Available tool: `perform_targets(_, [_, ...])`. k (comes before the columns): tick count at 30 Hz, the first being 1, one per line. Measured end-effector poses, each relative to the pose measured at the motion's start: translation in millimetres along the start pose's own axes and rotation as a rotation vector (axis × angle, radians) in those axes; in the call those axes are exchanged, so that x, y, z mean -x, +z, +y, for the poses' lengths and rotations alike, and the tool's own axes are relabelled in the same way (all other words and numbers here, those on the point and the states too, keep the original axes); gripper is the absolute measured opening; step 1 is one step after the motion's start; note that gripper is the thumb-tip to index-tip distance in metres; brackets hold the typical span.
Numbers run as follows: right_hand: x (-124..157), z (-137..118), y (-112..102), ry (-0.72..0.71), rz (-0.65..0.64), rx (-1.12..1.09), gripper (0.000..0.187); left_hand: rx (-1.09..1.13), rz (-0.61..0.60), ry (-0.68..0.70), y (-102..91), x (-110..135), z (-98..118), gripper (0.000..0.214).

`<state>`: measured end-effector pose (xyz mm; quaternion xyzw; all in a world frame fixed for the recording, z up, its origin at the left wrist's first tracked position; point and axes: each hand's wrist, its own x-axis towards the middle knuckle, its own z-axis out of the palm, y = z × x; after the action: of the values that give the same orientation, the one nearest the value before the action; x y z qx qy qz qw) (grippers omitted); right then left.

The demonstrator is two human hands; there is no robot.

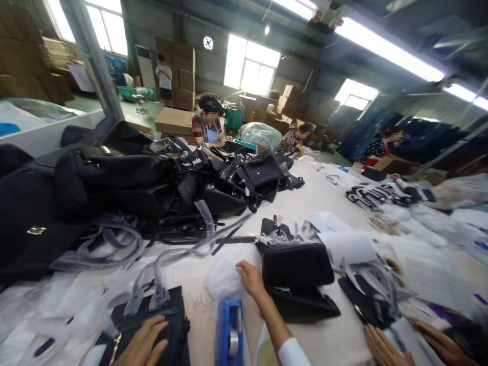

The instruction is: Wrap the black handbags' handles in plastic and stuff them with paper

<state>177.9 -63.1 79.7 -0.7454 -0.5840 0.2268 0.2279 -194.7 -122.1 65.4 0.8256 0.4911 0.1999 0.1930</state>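
Observation:
My left hand (143,341) rests on the front of a black handbag (173,315), its fingers stretched out. Clear plastic wraps the bag's handles (152,284), which stand up from its top. Further forward, my right hand (249,277) pinches the edge of a thin, translucent white sheet (224,277) between closed fingers. A blue tape dispenser (229,333) with a roll of clear tape sits between my two arms. Just right of my right hand, a black bag (297,264) lies stacked on another black bag (305,305).
A large heap of black handbags (125,173) fills the table's left and back. Plastic-wrapped straps (110,244) lie before it. At lower right, a co-worker's hands (389,348) are beside another black bag (366,300). White wrapping (423,264) covers the right side. Several people are further back.

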Motion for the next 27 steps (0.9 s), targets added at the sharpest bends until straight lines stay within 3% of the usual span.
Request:
perform_targets(4, [-16, 13, -3, 0.026, 0.019, -0.015, 0.019, 0.031, -0.106, -0.046, 13.6, -36, 37, 0.037])
perform_targets(8, [-35, 16, 2, 0.044, 0.098, -0.021, 0.026, 0.044, -0.152, -0.052, 34.2, -88, 73, 0.045])
perform_targets(12, [-44, 15, 8, 0.003, 0.109, -0.05, 0.018, 0.101, -0.17, -0.048, 69.2, -148, 101, 0.058])
perform_targets(15, [-43, 16, 8, -0.051, 0.124, -0.1, 0.02, 0.169, -0.193, -0.11, 98.5, -179, 110, 0.063])
perform_targets(21, [-37, 28, 12, -0.071, 0.183, -0.284, 0.012, 0.163, -0.144, -0.107, 129.8, -187, 113, 0.043])
perform_targets(24, [-45, 37, 26, 0.056, 0.279, -0.416, 0.009, 0.225, -0.17, -0.157, 135.2, -185, 110, 0.041])
perform_targets(27, [-55, 45, 38, 0.23, 0.402, -0.533, 0.022, 0.273, -0.197, -0.279, 142.0, -189, 104, 0.046])
